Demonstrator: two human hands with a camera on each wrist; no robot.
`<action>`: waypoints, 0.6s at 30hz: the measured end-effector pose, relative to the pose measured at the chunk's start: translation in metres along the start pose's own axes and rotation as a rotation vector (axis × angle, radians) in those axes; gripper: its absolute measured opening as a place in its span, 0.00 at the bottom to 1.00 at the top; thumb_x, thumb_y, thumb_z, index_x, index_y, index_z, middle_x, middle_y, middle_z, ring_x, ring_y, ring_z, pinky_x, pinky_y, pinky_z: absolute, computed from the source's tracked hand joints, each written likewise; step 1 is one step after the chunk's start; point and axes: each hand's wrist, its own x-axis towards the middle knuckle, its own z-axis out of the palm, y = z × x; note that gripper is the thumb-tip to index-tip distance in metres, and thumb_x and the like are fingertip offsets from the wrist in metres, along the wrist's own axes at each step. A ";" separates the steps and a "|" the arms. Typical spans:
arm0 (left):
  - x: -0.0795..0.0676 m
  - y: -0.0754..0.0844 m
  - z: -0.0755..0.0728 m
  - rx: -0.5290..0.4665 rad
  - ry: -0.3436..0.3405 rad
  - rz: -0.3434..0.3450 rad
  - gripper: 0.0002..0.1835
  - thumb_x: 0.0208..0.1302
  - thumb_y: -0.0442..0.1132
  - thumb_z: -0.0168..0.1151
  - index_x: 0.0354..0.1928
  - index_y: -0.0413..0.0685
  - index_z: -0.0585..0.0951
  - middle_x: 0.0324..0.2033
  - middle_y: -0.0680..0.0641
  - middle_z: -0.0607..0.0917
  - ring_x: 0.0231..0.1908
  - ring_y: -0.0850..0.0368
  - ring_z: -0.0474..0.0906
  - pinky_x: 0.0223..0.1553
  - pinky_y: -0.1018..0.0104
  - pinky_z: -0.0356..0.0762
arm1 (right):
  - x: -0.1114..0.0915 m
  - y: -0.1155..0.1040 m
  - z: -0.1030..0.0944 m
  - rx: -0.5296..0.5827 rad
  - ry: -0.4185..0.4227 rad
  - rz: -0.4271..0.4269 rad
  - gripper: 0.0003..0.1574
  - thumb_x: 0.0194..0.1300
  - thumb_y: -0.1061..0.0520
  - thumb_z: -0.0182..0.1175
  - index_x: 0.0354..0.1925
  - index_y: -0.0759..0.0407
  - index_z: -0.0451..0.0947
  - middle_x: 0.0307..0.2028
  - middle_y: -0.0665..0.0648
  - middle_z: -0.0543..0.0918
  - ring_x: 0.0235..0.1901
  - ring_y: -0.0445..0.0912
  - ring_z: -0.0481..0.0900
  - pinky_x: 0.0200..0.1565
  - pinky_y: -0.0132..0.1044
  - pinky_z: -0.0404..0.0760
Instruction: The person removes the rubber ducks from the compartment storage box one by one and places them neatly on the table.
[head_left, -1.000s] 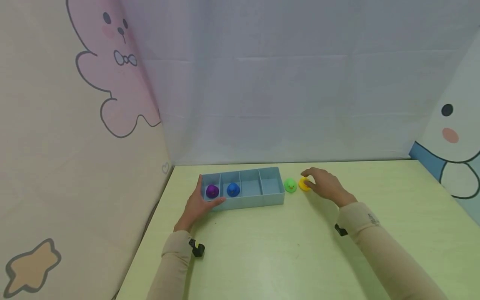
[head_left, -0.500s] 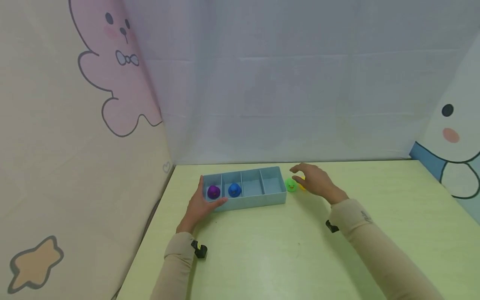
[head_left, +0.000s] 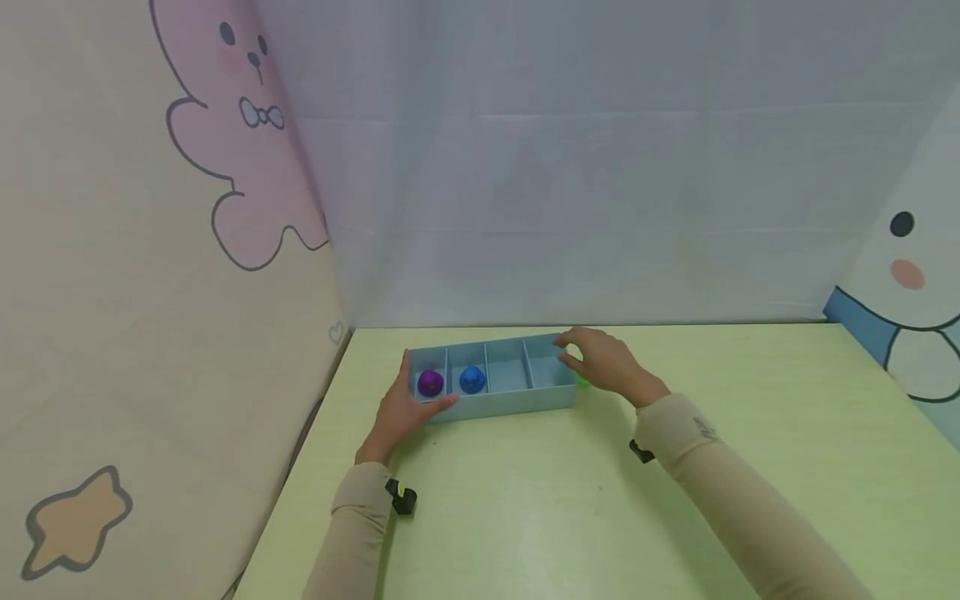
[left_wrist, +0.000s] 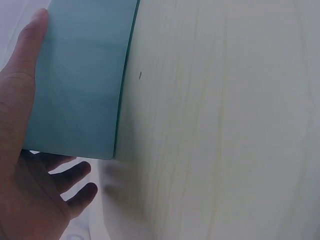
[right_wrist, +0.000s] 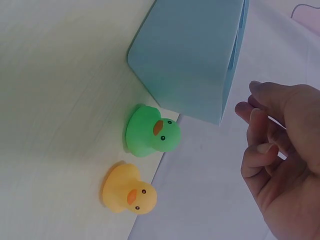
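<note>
A light blue box point(head_left: 498, 404) with compartments in a row stands on the table. A purple rubber duck point(head_left: 431, 383) sits in its leftmost compartment, a blue rubber duck point(head_left: 472, 379) in the one beside it. My left hand point(head_left: 401, 412) holds the box's left end, thumb along the front wall and fingers round the end. Over the rightmost compartment is my right hand point(head_left: 603, 362), fingers loosely bent with nothing between them. Beside the box's right end stand a green rubber duck point(right_wrist: 150, 131) and a yellow rubber duck point(right_wrist: 128, 190), below that hand in the right wrist view.
The pale wood-look table point(head_left: 517, 517) reaches back to a white cloth wall point(head_left: 585, 208). Another cloth wall point(head_left: 150, 333) with cartoon prints rises along the left edge. The two right compartments of the box show bare floors.
My right hand has moved left, from the yellow duck past the green duck to over the box's right end. My left hand keeps its hold on the box.
</note>
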 end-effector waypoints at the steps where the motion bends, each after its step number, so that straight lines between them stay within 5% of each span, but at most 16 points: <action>1: 0.000 0.000 0.000 0.005 0.001 0.001 0.74 0.44 0.77 0.71 0.83 0.63 0.35 0.81 0.40 0.55 0.78 0.34 0.57 0.75 0.35 0.62 | 0.001 -0.001 0.001 0.001 -0.003 -0.003 0.20 0.73 0.54 0.61 0.59 0.61 0.81 0.58 0.61 0.85 0.57 0.60 0.84 0.52 0.57 0.86; 18: 0.000 0.001 -0.001 0.031 0.007 -0.004 0.75 0.43 0.78 0.72 0.83 0.64 0.35 0.81 0.40 0.56 0.78 0.34 0.58 0.74 0.35 0.63 | 0.020 -0.033 0.014 0.025 -0.015 -0.047 0.20 0.73 0.53 0.62 0.59 0.58 0.81 0.55 0.57 0.87 0.55 0.56 0.85 0.55 0.55 0.85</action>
